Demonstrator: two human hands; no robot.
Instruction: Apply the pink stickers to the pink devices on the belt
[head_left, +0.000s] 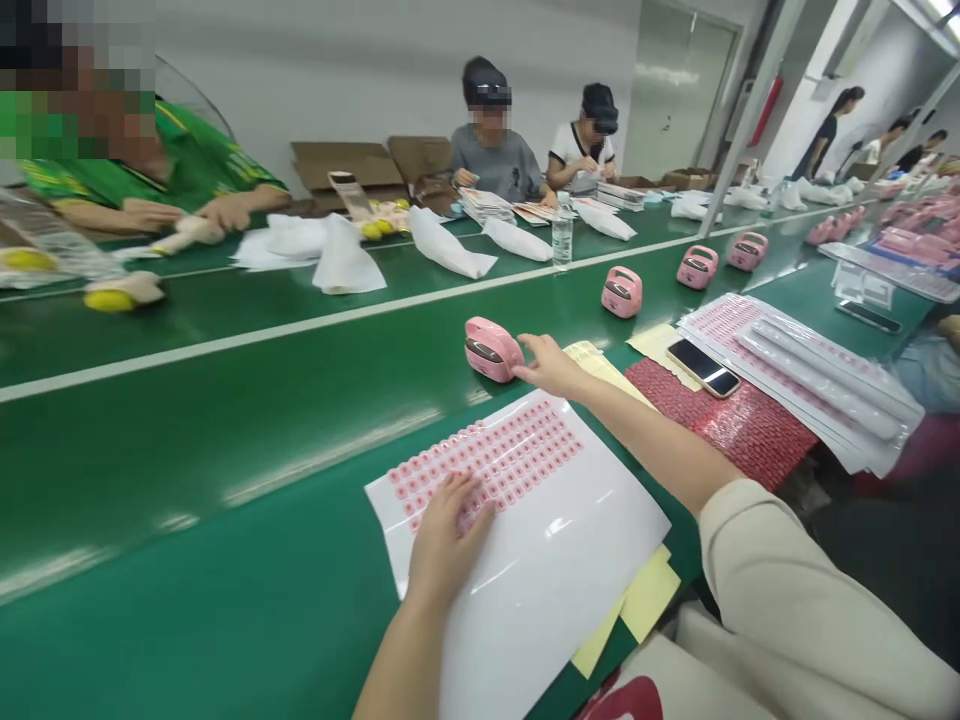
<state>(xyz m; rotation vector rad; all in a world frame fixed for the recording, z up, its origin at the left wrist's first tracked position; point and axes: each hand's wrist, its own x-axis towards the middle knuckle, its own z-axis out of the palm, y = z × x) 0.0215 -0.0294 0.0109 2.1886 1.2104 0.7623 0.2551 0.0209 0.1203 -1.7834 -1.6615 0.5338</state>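
A white sheet with rows of small round pink-and-red stickers [525, 455] lies in front of me at the edge of the green table. My left hand [450, 535] rests flat on it, fingers over the lower-left sticker rows and holding nothing. Beyond the sheet's far edge, a small pink handled plastic device with a dark oval window [487, 350] stands on the green belt. My right hand [553, 366] reaches to its right end, thumb and fingers apart, fingertips at its side. Whether they press on it I cannot tell.
More pink devices [622, 292] stand along the belt to the right. A phone [703, 367] lies on red bubble wrap [739, 425], near further sticker sheets [847, 385]. Yellow paper [651, 597] sticks out under my sheet. A water bottle [562, 235] and co-workers are across the belt.
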